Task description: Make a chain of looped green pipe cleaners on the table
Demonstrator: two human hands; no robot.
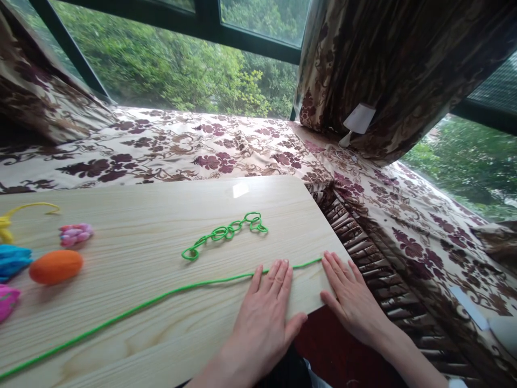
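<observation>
A long, thin green strand (161, 295), which looks like rolled modelling clay, runs across the table from the lower left to the right edge. My left hand (269, 307) lies flat over it, fingers stretched out, palm down. Near the table's right edge my right hand (351, 296) rests with its fingers extended over the strand's far end, hiding the tip. Beyond my left hand lies a green chain of linked loops (221, 233), touched by neither hand.
On the pale wooden table (133, 210), at the left, are an orange egg-shaped lump (56, 267), a pink beaded cluster (76, 234), a blue lump (14, 262), a magenta piece (7, 302) and a yellow piece (5, 229). A small white lamp (359, 118) stands on the flowered window seat (250, 143).
</observation>
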